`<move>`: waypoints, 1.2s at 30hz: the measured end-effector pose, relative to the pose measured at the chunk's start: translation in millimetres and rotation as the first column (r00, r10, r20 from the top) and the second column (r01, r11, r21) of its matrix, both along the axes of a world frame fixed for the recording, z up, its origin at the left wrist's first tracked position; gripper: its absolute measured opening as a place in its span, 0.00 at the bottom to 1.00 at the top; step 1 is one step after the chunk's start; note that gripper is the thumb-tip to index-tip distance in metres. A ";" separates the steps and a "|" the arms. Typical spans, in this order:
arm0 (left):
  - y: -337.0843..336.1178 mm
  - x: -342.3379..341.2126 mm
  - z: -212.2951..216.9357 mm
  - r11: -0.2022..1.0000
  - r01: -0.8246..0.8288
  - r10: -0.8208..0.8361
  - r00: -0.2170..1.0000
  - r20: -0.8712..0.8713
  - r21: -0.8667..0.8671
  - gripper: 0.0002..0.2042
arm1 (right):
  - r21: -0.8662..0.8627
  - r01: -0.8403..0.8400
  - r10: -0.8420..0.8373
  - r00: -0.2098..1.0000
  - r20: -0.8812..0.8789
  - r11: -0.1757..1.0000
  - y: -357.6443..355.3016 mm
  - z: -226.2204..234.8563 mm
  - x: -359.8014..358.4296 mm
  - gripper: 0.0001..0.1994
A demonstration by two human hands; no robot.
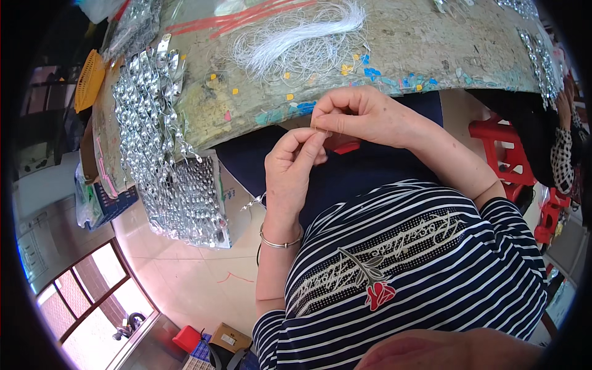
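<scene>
My left hand and my right hand meet fingertip to fingertip, just off the table's near edge and above my lap. Thumb and forefinger are pinched together on each. Whatever lies between the fingertips is too fine to make out. Beside my left wrist hangs a small silvery twisted piece; what it hangs from is hidden. Beyond the hands, a loose bundle of white thread lies on the worn table. Many shiny silver twisted strips drape over the table's left edge.
Red strips lie at the far side. A yellow basket and a blue crate are at left. More silver strips hang at far right, near another person's checked sleeve. Red stools stand at right.
</scene>
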State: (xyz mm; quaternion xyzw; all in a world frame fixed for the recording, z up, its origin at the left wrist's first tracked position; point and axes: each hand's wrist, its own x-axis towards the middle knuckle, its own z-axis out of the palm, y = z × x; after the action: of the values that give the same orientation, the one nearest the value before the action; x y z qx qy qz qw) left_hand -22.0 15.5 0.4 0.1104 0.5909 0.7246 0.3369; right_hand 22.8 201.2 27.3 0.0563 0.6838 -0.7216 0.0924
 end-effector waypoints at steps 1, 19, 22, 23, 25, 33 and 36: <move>-1.2 -0.6 1.2 1.000 0.001 -0.001 1.000 0.001 -0.001 0.05 | 0.038 -0.021 0.020 1.000 0.022 0.999 2.9 -1.0 1.2 0.08; -13.2 2.5 -1.3 0.992 0.010 -0.013 1.000 -0.025 -0.127 0.07 | 0.318 0.235 -0.164 0.958 -0.235 0.919 39.9 1.5 16.3 0.06; -6.9 1.3 7.5 0.989 -0.010 0.001 0.998 -0.063 -0.149 0.09 | 0.371 0.186 -0.055 0.940 -0.337 0.910 29.8 6.9 13.7 0.05; -4.6 0.6 9.2 0.992 -0.020 0.013 0.998 -0.055 -0.123 0.09 | 0.411 0.168 0.015 0.913 -0.408 0.896 25.7 8.2 12.9 0.05; 0.1 0.4 15.5 0.995 -0.033 0.028 0.998 -0.050 -0.097 0.09 | 0.402 0.163 0.027 0.905 -0.425 0.901 17.8 11.1 11.9 0.04; 4.7 5.0 19.2 1.000 -0.026 0.025 0.998 -0.064 -0.010 0.09 | 0.456 0.129 0.079 0.909 -0.409 0.881 7.9 13.5 8.4 0.08; 6.4 6.8 20.3 0.999 -0.049 0.049 0.996 -0.072 -0.008 0.08 | 0.409 0.138 0.040 0.917 -0.397 0.902 8.8 8.9 8.6 0.09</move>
State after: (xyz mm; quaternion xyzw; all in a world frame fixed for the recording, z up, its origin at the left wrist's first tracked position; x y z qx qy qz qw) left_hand -15.2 22.0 20.7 0.1201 0.6086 0.7255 0.2982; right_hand 31.5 210.0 36.2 -0.0545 0.8283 -0.5517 -0.0808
